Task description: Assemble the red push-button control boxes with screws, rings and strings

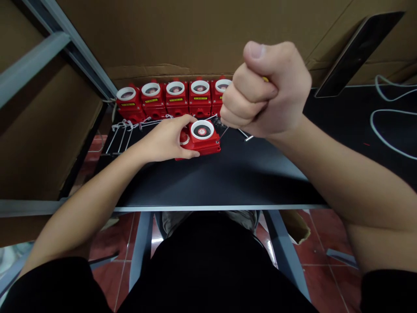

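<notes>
Red box [207,147], left hand [166,138] clasping it, right hand [269,89] raised, fisted round yellow piece [266,79]

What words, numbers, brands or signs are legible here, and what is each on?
No text is legible.
Yellow labels on the row of red boxes: print too small and blurred.
Round red-and-white mark on the held box, in the left hand: too small.
Round marks on the row's faces: also too small.
</notes>
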`<state>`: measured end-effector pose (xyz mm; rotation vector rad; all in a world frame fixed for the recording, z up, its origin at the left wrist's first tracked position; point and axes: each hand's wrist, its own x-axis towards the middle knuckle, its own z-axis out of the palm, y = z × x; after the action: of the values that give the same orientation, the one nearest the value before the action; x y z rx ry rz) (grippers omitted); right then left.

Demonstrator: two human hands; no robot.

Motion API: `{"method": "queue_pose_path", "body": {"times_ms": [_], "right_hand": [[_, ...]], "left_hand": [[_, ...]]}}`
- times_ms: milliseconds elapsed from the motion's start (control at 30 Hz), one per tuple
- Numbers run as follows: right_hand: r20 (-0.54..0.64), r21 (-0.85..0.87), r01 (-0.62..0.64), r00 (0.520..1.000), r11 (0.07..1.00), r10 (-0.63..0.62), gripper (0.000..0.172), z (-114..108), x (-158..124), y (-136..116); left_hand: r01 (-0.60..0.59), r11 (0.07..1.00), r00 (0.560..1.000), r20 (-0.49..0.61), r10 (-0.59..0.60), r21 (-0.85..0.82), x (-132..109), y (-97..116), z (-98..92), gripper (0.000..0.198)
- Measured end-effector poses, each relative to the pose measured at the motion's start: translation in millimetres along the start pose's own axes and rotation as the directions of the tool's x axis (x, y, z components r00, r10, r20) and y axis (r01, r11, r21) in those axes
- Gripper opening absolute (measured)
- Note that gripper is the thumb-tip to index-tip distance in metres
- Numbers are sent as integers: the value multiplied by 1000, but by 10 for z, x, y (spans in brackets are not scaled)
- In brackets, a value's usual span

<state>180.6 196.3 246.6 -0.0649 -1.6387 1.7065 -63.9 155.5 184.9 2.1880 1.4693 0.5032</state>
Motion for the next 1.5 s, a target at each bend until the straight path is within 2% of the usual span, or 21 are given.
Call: {"method": "queue_pose_path", "body": {"times_ms": [100, 167, 233, 300, 333, 400, 500, 567, 600, 733, 833, 867, 967, 1067, 1167, 1200, 1233, 1300, 1367, 1400, 1500], "right_hand": [[32, 51, -5, 999, 999, 3, 94, -34, 18, 5], [64, -10, -42, 997, 999, 42, 87, -84, 57, 18], [-5, -102, -61, 998, 993, 61, 66, -138, 106, 28], [-130, -182, -64, 991, 981, 41, 42, -168, 147, 38], [-199, -208, -63, 980, 976, 21, 38, -165, 160, 47], [-332, -222, -40, 943, 974, -37, 42, -119, 168, 79], [-513, -154, 72, 847, 986, -141, 56, 31, 141, 142], [-561, -103, 131, 811, 986, -166, 63, 135, 114, 168], [-558, -87, 134, 814, 987, -160, 68, 174, 103, 172], [-455, -92, 93, 882, 991, -125, 91, 197, 87, 130], [-364, -113, 48, 927, 992, -87, 94, 118, 88, 72], [-320, -114, 24, 945, 993, -60, 94, 86, 83, 51], [-94, -76, -57, 994, 996, 50, 94, -1, 45, -10], [109, 14, -127, 986, 992, 125, 95, -57, -1, -59], [226, 13, -139, 965, 990, 132, 80, -68, -8, -59], [211, -1, -131, 969, 991, 128, 71, -61, 0, -43], [146, -14, -125, 981, 992, 125, 63, -50, 13, -20], [-54, -51, -113, 992, 992, 110, 58, -21, 45, 35], [-258, -107, -102, 963, 989, 72, 62, 6, 76, 89], [-324, -128, -87, 945, 988, 41, 63, 19, 88, 112], [-447, -118, -25, 894, 993, -31, 61, 74, 101, 158]], "left_hand": [[-17, 999, 999, 32, 19, -50, 36, -57, -16, 86], [-23, 998, 999, 22, 24, -54, 31, -61, -9, 86], [-29, 999, 1000, -5, 29, -35, 3, -36, 9, 82], [-31, 999, 999, -32, 31, 5, -39, 7, 34, 77], [-25, 999, 999, -45, 26, 30, -61, 32, 49, 76], [6, 997, 997, -73, -1, 74, -100, 84, 88, 77], [80, 990, 990, -122, -66, 119, -137, 157, 160, 77], [119, 983, 984, -149, -98, 141, -145, 196, 204, 74], [133, 980, 982, -155, -109, 150, -145, 210, 219, 71], [136, 980, 984, -136, -116, 143, -119, 206, 210, 71], [81, 990, 992, -106, -69, 112, -86, 138, 141, 74], [55, 994, 995, -89, -46, 99, -75, 107, 112, 74], [-40, 999, 999, -6, 40, 10, -47, 14, 30, 76], [-88, 989, 991, 88, 99, -118, -30, -43, -23, 84], [-99, 981, 987, 107, 118, -169, -30, -36, -30, 84], [-103, 981, 988, 102, 120, -165, -35, -23, -23, 80], [-105, 983, 988, 95, 121, -153, -43, -5, -13, 77], [-96, 989, 992, 69, 104, -109, -66, 37, 15, 74], [-64, 996, 998, 19, 66, -55, -97, 78, 45, 74], [-45, 998, 999, -6, 44, -32, -112, 95, 58, 75], [7, 1000, 998, -57, -7, 10, -145, 125, 80, 74]]}}
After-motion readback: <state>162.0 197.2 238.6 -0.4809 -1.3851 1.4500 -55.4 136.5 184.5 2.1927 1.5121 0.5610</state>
